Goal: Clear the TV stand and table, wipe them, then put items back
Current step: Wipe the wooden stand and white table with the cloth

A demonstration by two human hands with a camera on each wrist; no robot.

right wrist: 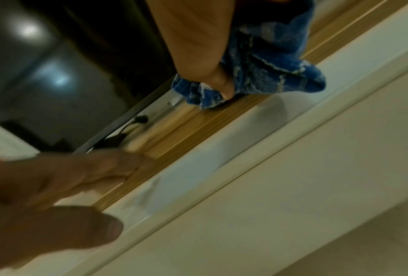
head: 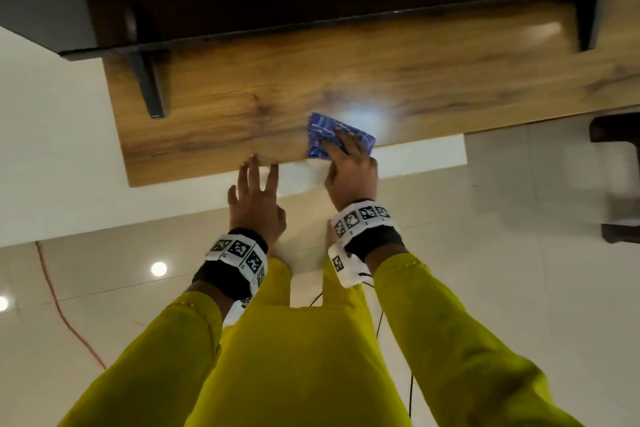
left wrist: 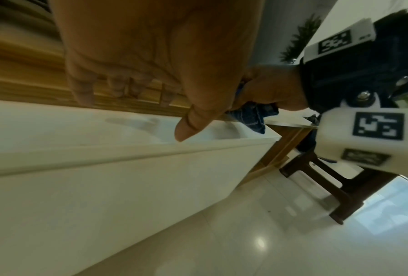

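Down at the front edge of the wooden top, the wiping is under way. Right hand sits at about one o'clock from the left hand, spread flat over the blue cloth with fingers on top and the thumb tucked against the bunched fabric in the right wrist view. That flat press looks meant to keep the cloth bearing on the wood rather than lifting off. The cloth lies right at the near edge of the TV stand, beside a bright glare patch.

Left hand holds nothing: fingers spread wide and straight, tips touching the wooden lip. My read is that it braces the person leaning in.

The TV's black feet stand at eleven o'clock and, well apart, at two o'clock from the cloth; between them the wood is bare, which suits a clearing already done here. Below the wood, the white front of the stand drops to a glossy tiled floor. A dark stool stands at three o'clock.
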